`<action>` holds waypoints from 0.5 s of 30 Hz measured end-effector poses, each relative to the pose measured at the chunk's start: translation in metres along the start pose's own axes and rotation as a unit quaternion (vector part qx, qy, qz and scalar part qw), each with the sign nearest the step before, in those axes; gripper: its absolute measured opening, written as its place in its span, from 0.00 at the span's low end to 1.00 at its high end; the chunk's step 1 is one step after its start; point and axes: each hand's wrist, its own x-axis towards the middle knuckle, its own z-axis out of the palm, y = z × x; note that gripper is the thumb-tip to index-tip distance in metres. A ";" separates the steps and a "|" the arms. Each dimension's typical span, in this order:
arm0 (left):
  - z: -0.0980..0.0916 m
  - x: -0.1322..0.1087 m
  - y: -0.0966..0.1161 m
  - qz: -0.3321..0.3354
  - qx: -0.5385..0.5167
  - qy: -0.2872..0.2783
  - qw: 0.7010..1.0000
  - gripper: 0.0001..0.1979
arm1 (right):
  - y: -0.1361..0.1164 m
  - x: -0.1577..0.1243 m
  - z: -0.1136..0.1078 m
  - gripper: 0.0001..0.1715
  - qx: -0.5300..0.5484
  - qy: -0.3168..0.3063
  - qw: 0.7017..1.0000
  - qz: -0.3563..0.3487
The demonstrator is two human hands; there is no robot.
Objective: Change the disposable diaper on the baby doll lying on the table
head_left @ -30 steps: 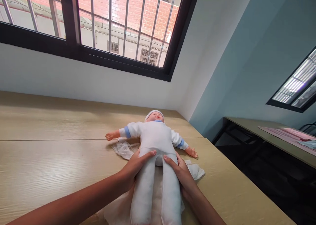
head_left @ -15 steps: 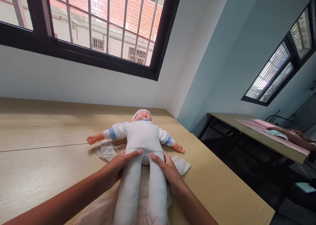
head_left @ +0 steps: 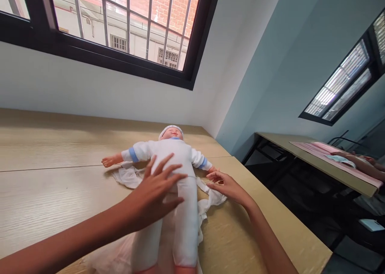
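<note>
A baby doll (head_left: 177,156) in a white suit with blue cuffs is laid on its back on a light wood-grain tabletop (head_left: 51,202), its head toward the wall and its legs running out of view at the bottom. The left hand (head_left: 156,192) is held open, fingers spread wide across the doll's belly, with nothing grasped. The right hand (head_left: 228,188) is also open, its fingers loosely extended beside the doll's outstretched arm (whether the thin white cloth (head_left: 212,202) beneath it is being touched cannot be told). That cloth is spread under the doll and bunched on both sides. On a separate table (head_left: 319,158) to the right, a pink mat (head_left: 327,154) is seen, with another person's forearm (head_left: 363,164) resting over it.
</note>
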 end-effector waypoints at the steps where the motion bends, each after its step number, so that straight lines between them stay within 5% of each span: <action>1: -0.002 0.000 0.005 0.027 -0.008 -0.038 0.999 0.17 | 0.001 -0.001 0.000 0.20 -0.007 0.016 1.000 -0.013; 4: -0.019 -0.004 0.016 0.083 -0.035 -0.107 0.990 0.10 | -0.010 -0.005 -0.001 0.16 -0.029 0.076 0.995 -0.060; 9: -0.027 -0.032 0.024 0.133 -0.039 -0.122 0.983 0.08 | -0.070 -0.028 0.023 0.12 0.028 0.194 0.968 -0.153; 12: -0.014 -0.050 0.025 0.217 -0.016 -0.126 0.968 0.10 | -0.103 -0.047 0.057 0.10 -0.035 0.041 0.964 -0.259; 15: -0.006 -0.058 0.022 0.224 -0.013 -0.107 0.969 0.10 | -0.115 -0.059 0.081 0.11 -0.128 -0.080 0.928 -0.340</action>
